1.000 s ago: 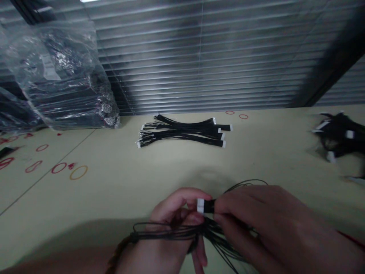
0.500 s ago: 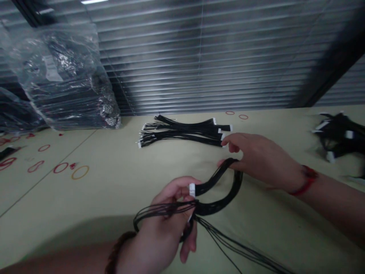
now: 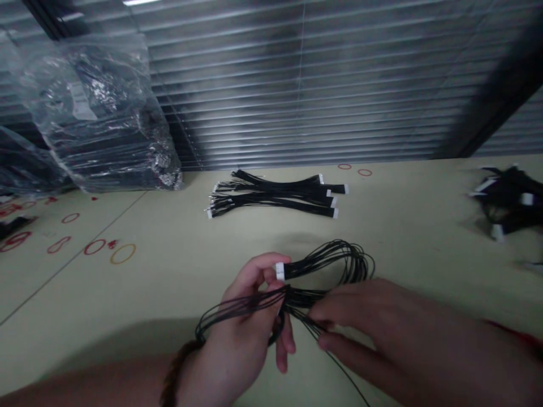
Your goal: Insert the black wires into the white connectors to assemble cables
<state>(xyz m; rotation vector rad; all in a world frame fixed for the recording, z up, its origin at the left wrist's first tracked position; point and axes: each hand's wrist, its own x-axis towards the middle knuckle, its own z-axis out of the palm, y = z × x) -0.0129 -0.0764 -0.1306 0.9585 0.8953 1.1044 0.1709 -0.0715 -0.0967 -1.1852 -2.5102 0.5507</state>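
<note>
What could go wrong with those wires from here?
The black wires loop across the left hand and might snag or tangle there. The white connector sits between its thumb and forefinger, so it could slip. The right hand, at the wires, might tug them unevenly.

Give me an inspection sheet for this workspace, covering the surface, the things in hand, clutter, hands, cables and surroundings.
Surface: pale tabletop; a thin dark line crosses its left part.
Things in hand: black wire bundle, looped, with a white connector.
Clutter: red loops and a yellow loop at left.
Hands: left hand holds the bundle by the connector, wires draped over it; right hand has its fingers at the wires, grip unclear.
Cables: black cables with white ends lie beyond the hands; another cable pile, blurred, at right. Damage: too blurred to tell.
Surroundings: clear plastic bag of dark contents at left; blinds behind.
</note>
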